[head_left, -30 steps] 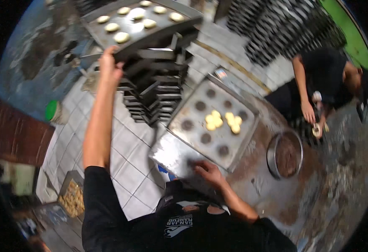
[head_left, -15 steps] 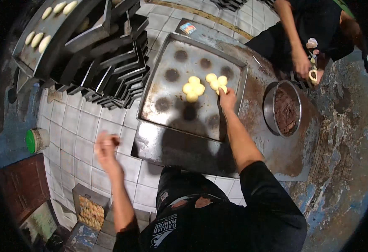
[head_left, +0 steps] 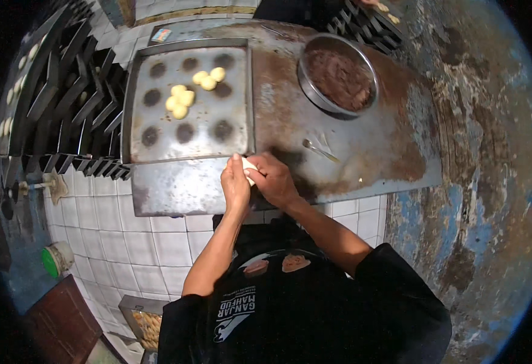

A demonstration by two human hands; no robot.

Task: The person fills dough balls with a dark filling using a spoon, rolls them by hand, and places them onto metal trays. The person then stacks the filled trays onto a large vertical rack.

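Observation:
My left hand (head_left: 235, 185) and my right hand (head_left: 273, 181) are closed together around a pale dough piece (head_left: 249, 167) at the front of the worn metal table (head_left: 393, 145). Just beyond them lies a square baking pan (head_left: 163, 147) with dark round marks and two clusters of yellow dough balls (head_left: 180, 102) (head_left: 209, 79). To the right, a spoon (head_left: 317, 150) lies on the metal, and behind it stands a round steel bowl (head_left: 304, 79) of brown, thick mixture (head_left: 342, 79).
Stacked metal trays (head_left: 78, 103) rise at my left, some bearing dough pieces (head_left: 8, 121). More trays (head_left: 366, 27) and a co-worker's dark clothing (head_left: 278, 9) and hand (head_left: 372, 2) are at the top. A green-lidded bucket (head_left: 53, 261) stands low left.
My left hand has come from the raised tray at left to the table front. My right hand, earlier on the dough balls in the pan, has drawn back; both now grip dough.

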